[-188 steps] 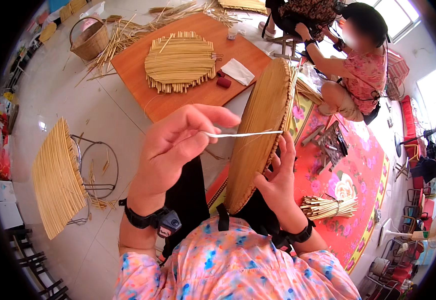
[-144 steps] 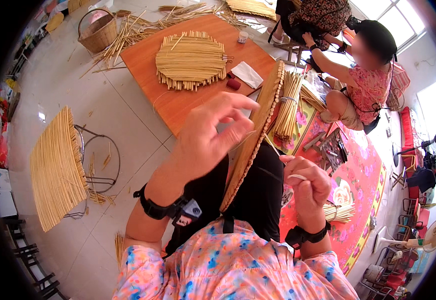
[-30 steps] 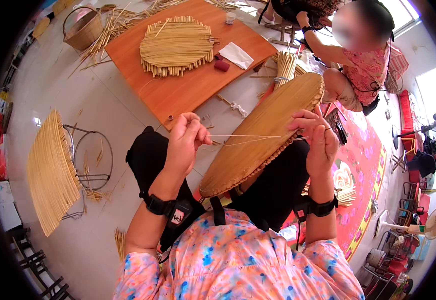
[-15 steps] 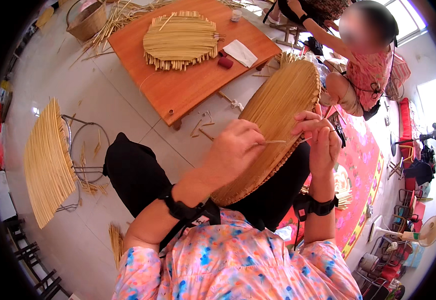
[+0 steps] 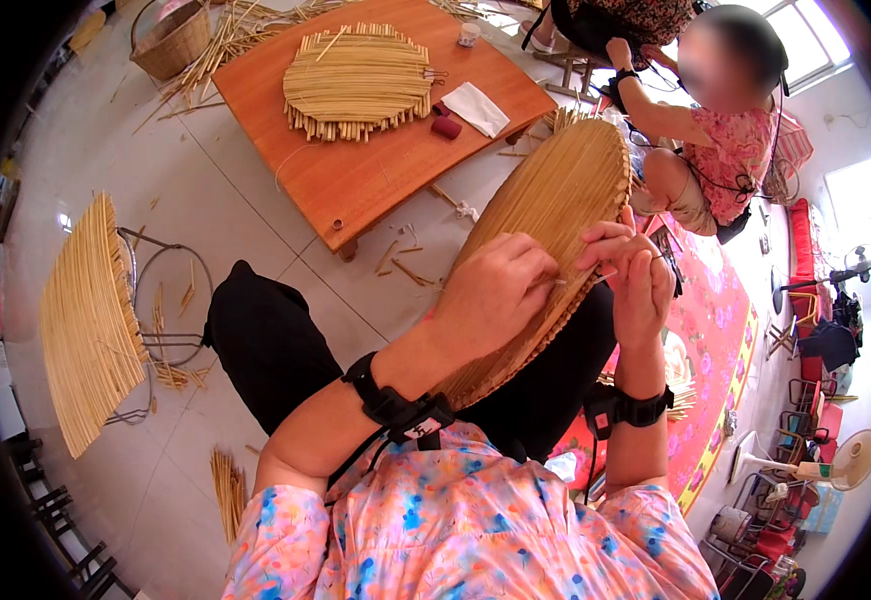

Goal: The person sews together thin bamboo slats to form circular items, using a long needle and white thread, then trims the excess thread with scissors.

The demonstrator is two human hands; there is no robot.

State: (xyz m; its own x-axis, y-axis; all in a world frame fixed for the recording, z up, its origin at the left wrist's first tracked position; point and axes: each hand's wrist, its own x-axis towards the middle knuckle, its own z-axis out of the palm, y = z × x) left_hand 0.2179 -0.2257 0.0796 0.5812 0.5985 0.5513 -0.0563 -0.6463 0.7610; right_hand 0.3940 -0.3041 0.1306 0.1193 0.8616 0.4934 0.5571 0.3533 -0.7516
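Observation:
A round straw mat (image 5: 546, 200) with a braided rim leans tilted across my lap. My left hand (image 5: 501, 290) is closed in a pinch over the mat, near its right rim. A short tip of a pale straw strip (image 5: 560, 282) shows at the fingertips; the rest is hidden. On the right rim, my right hand (image 5: 638, 265) has its fingers bent around the edge, thumb side toward the mat. What lies between its fingertips is too small to make out.
An orange table (image 5: 296, 190) ahead bears another straw round (image 5: 356, 80), a white cloth (image 5: 476, 108) and a dark red thread spool (image 5: 447, 127). A fan-shaped straw panel (image 5: 91, 320) leans on a metal frame at left. A person (image 5: 731, 150) sits at upper right; a fan (image 5: 856, 460) stands at right.
My left hand has moved right and slightly up toward my right hand, and less of the pale strip shows. My right hand stays at the rim. The other person's arm has shifted lower.

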